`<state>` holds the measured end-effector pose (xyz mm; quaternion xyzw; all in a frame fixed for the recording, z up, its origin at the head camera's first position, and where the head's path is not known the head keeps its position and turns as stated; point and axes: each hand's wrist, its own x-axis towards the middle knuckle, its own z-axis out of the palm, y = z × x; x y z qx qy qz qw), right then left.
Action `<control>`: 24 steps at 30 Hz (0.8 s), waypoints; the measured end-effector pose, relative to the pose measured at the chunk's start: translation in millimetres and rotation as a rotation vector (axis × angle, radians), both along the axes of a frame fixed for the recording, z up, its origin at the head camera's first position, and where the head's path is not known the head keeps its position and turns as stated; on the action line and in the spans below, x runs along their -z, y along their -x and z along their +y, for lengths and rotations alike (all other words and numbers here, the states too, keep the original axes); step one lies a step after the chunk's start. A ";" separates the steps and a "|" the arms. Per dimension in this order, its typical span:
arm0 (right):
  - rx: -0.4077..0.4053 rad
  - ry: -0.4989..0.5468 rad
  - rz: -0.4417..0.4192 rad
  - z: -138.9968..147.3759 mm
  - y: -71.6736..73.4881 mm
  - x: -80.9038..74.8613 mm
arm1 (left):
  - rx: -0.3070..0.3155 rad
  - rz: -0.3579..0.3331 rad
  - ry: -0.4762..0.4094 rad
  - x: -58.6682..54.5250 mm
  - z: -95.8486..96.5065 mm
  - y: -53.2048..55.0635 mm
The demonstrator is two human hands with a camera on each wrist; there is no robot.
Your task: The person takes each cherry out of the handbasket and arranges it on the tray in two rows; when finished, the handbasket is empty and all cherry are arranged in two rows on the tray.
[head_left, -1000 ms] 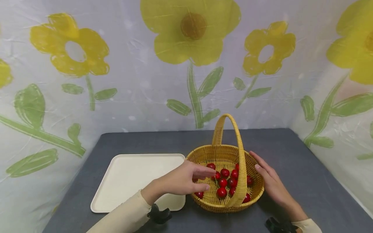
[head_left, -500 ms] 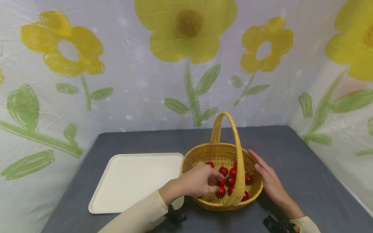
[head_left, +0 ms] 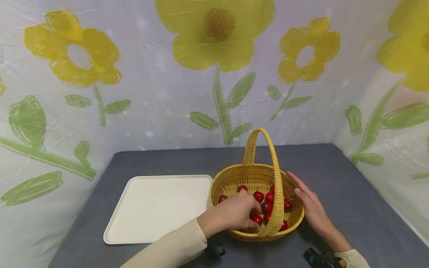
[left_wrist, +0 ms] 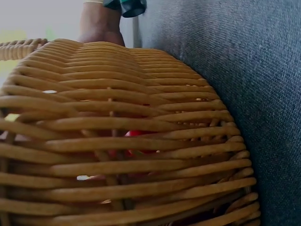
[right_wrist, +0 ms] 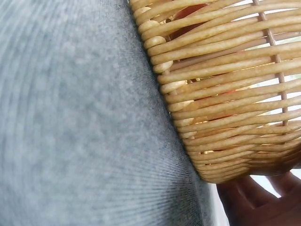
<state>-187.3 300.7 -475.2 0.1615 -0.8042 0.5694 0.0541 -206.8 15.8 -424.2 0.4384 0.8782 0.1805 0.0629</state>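
Observation:
A yellow wicker basket (head_left: 225, 175) with a tall arched handle stands right of centre and holds several dark red cherries (head_left: 267, 207). My left hand (head_left: 236, 211) reaches over its near left rim, thumb and fingers curled around one cherry (head_left: 257, 219) near the front. The tips of those fingers are partly hidden. Lying along the outside of the right rim, my right hand (head_left: 312, 208) steadies the basket with fairly straight fingers. In the left wrist view the woven wall (left_wrist: 117, 141) covers most of that hand's work. The right wrist view shows fingers (right_wrist: 249, 193) against the wicker.
To the left of the basket lies a cream rectangular tray (head_left: 161, 208), its right edge close to the basket. Both rest on a dark grey cloth-covered table (head_left: 181, 160). A flower-printed curtain (head_left: 151, 93) encloses the back and sides.
My left hand has moved right and down into the basket, and its fingers have curled in around a cherry. My right hand keeps its place at the basket's right side.

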 end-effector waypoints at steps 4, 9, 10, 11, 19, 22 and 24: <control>-0.005 -0.003 0.007 1.4 0.4 -0.1 | 0.019 0.021 0.012 0.3 2.1 1.5; -0.013 -0.005 -0.008 0.7 0.1 0.1 | 0.067 -0.012 -0.028 -0.3 -1.7 5.0; -0.013 -0.008 -0.011 0.5 -0.1 0.1 | 0.079 -0.017 -0.043 -0.7 -2.6 5.8; -0.012 -0.010 -0.013 0.4 -0.4 0.1 | 0.087 -0.022 -0.055 -1.4 -3.6 6.3; -0.006 -0.018 -0.011 0.8 0.0 -0.9 | 0.051 -0.103 -0.176 -11.9 -15.8 3.7; -0.010 -0.010 -0.020 1.2 -0.2 -1.2 | 0.042 -0.138 -0.266 -18.3 -26.3 0.3; -0.011 -0.005 -0.030 1.6 -0.9 -1.6 | 0.031 -0.176 -0.333 -22.9 -35.0 -1.6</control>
